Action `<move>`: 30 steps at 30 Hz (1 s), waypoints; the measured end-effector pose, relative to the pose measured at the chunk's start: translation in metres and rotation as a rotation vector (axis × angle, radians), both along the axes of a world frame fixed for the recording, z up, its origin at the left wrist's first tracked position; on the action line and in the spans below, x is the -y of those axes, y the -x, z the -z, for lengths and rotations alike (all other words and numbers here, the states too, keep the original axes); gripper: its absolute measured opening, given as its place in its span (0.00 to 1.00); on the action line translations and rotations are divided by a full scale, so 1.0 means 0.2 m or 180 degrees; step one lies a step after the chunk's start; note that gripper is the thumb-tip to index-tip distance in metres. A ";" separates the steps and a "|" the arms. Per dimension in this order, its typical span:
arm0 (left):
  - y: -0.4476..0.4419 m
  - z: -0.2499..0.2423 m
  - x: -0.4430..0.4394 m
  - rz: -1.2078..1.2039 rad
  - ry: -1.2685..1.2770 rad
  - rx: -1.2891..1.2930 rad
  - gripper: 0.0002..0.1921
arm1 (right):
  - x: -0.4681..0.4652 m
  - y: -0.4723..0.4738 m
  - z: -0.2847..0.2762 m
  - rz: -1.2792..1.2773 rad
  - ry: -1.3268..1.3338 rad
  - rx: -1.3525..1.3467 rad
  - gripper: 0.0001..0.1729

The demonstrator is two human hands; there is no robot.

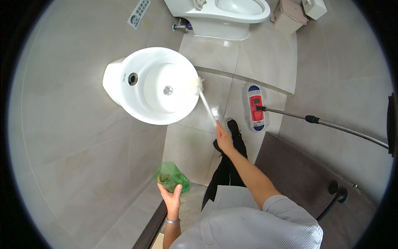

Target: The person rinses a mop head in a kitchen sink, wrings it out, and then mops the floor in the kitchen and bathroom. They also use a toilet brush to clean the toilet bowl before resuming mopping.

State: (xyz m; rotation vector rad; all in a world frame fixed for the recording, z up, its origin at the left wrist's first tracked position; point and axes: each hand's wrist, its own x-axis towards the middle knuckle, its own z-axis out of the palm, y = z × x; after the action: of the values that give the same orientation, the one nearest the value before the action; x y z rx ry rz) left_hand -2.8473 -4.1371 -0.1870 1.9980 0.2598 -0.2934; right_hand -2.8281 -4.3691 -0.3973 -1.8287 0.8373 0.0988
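Observation:
My right hand (224, 138) grips the handle of a white toilet brush (207, 105). The brush's bristle head (197, 84) is at the right rim of a wall-mounted white urinal (183, 119). Down in the bowl sits a drain strainer (168, 90), and a round metal fitting (132, 79) is set in the upper back wall. Lower left, my left hand (170, 196) holds a green translucent plastic container (174, 177), apart from the urinal. Its mouth faces up, with something brownish inside that I cannot make out.
A flat mop (256, 107) with a red and blue head rests on the tiles, its metal pole running right. Behind a raised floor step (248, 80) stand a toilet (224, 29) and a lidded bin (287, 20). A dark door (298, 168) with a black handle is at lower right.

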 end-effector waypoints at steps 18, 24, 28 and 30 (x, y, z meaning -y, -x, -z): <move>-0.01 0.01 -0.01 0.0062 -0.0043 -0.0016 0.42 | -0.18 0.40 0.03 0.0050 -0.0261 -0.0017 0.22; -0.01 0.01 -0.01 -0.0011 -0.0041 -0.0022 0.42 | -0.27 0.38 -0.03 0.0621 -0.0669 -0.0120 0.23; 0.02 0.04 -0.03 -0.0072 0.0142 -0.0118 0.42 | -0.19 0.27 -0.19 0.1264 -0.2059 -0.0309 0.23; 0.02 0.04 -0.01 0.0003 0.0156 -0.0175 0.42 | -0.18 0.17 -0.28 0.1380 -0.2525 -0.0400 0.22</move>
State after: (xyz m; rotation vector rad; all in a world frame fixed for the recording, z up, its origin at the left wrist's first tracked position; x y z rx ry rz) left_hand -2.8523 -4.1341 -0.1957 1.9437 0.2840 -0.3526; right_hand -2.8627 -4.3324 -0.3404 -0.8883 1.0722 0.2316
